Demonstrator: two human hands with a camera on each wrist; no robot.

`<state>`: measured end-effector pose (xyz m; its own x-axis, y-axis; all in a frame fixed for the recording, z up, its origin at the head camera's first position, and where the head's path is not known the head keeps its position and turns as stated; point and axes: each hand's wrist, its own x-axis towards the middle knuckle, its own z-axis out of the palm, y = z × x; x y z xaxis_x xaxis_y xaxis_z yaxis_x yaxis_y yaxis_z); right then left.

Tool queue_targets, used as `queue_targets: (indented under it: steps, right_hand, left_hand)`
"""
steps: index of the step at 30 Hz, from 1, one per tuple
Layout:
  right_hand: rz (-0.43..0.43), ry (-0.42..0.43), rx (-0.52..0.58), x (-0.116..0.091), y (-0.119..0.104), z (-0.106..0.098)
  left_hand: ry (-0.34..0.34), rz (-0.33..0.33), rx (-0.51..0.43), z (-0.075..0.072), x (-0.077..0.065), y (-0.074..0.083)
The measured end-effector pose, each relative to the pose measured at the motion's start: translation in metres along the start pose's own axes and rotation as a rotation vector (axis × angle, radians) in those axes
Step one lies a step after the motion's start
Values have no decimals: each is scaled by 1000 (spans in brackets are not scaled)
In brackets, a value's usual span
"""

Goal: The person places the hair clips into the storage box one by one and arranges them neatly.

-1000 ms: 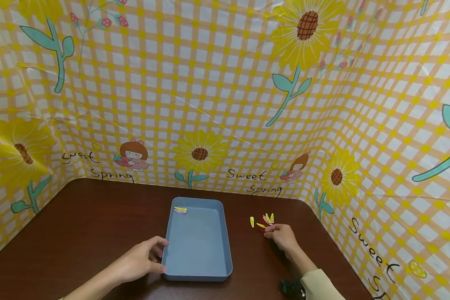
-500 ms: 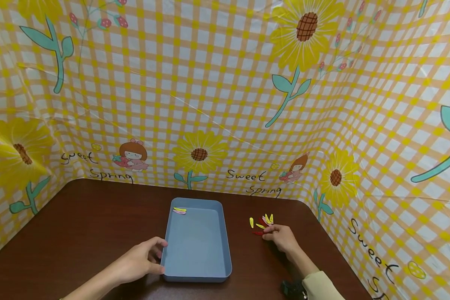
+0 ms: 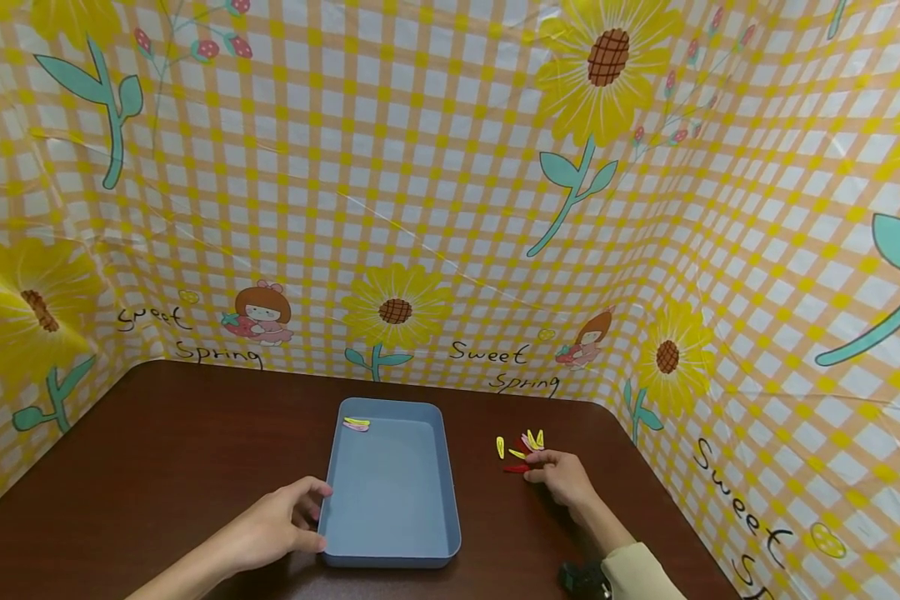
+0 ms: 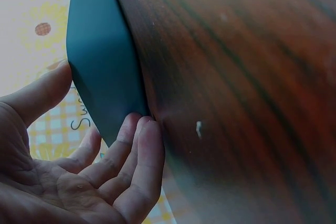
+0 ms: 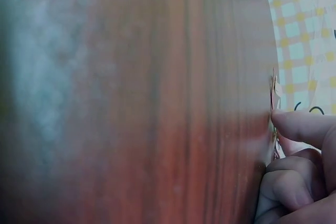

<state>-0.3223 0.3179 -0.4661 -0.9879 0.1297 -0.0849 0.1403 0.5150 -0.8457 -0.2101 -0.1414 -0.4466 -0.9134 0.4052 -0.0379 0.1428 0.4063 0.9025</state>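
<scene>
A shallow blue-grey tray (image 3: pixel 390 492) lies on the dark wooden table, with a yellow hair clip (image 3: pixel 357 421) and a pink hair clip (image 3: pixel 356 427) side by side in its far left corner. Against its left wall rests my left hand (image 3: pixel 277 521), thumb near the front corner, fingers touching the outer side. To the right of the tray, my right hand (image 3: pixel 566 479) pinches the end of a red hair clip (image 3: pixel 516 469) low over the table. Just beyond these fingers are several loose clips, including a yellow hair clip (image 3: pixel 500 447) standing a little apart.
Yellow-checked cloth (image 3: pixel 435 208) with sunflowers walls in the table (image 3: pixel 217 442) at the back and sides. A small black object (image 3: pixel 581 579) is beside the right sleeve (image 3: pixel 637 571) at the front.
The red hair clip shows more fully and brighter at my right fingertips. Both hands stay nearly in place, the left one still at the tray; the head view shifts slightly.
</scene>
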Motion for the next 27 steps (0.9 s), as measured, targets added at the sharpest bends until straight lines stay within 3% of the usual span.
queue_targets:
  steps: [27]
  right_hand:
    - [-32,9,-53,1,2,2]
  left_hand:
    - [-6,-4,-20,-1,1,-2]
